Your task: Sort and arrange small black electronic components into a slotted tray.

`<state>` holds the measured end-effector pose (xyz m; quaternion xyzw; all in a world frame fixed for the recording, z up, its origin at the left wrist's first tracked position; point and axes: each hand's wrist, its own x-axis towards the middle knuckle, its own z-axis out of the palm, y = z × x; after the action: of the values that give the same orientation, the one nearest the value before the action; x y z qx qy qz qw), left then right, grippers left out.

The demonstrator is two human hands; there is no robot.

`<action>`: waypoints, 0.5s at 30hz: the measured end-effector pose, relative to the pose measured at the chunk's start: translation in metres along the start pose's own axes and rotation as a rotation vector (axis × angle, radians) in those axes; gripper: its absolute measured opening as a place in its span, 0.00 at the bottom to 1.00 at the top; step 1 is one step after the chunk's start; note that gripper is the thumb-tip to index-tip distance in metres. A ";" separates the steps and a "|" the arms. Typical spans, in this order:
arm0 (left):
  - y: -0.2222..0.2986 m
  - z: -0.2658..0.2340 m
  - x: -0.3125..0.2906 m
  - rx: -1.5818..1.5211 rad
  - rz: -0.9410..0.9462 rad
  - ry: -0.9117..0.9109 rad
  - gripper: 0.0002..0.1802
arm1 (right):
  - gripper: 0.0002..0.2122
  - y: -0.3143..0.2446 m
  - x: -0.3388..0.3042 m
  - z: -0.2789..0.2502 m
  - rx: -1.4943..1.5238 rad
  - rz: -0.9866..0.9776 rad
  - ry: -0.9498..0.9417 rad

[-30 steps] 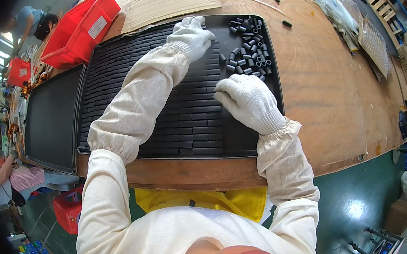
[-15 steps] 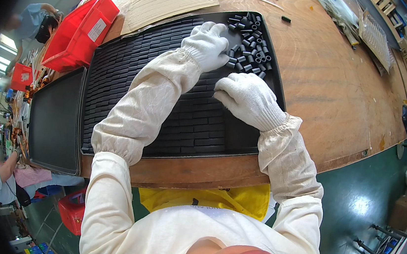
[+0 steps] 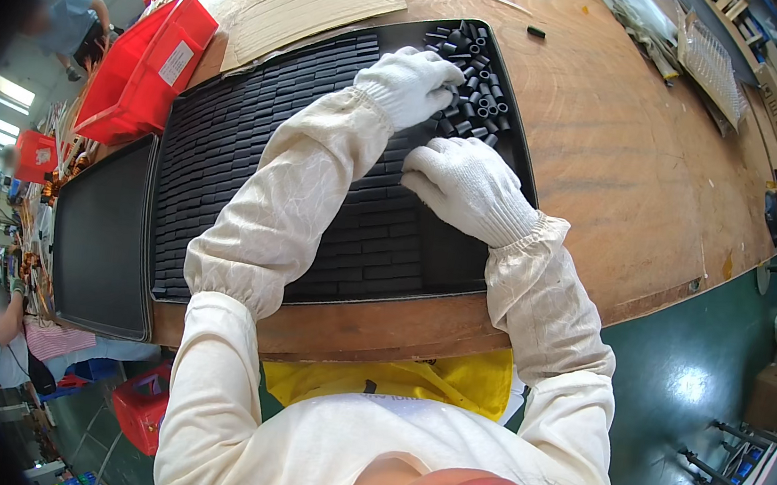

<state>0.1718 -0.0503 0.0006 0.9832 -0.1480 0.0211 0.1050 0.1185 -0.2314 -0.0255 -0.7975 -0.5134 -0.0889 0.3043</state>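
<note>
A black tray lies on the wooden table, filled with neat rows of small black blocks. A loose pile of black cylindrical parts sits in its far right corner. My left hand, in a white knit glove, rests at the near edge of that pile with fingers curled among the parts. My right hand, also gloved, lies palm down on the rows just below the pile. Whether either hand holds a part is hidden by the gloves.
A second, bare black tray lies to the left. Red bins stand at the far left, a cardboard sheet behind the tray. Loose black parts and a wire rack lie far right. Other people work at the left.
My left hand has moved right along the tray's far edge into the pile of loose cylinders. My right hand has stayed in place on the rows.
</note>
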 end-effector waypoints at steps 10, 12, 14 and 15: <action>0.013 -0.014 -0.001 0.357 0.068 -0.205 0.24 | 0.08 0.001 0.003 -0.004 -0.054 0.030 0.093; 0.014 -0.010 0.000 0.347 0.109 -0.193 0.18 | 0.07 0.000 0.008 -0.011 -0.017 0.105 0.316; 0.020 -0.008 0.005 0.198 0.010 -0.320 0.19 | 0.05 0.004 0.010 -0.019 0.040 0.164 0.507; 0.022 -0.006 0.002 0.144 -0.026 -0.318 0.21 | 0.04 0.004 0.011 -0.023 0.004 0.211 0.530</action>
<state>0.1676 -0.0702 0.0109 0.9809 -0.1481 -0.1257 0.0100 0.1311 -0.2377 -0.0041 -0.7948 -0.3304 -0.2610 0.4370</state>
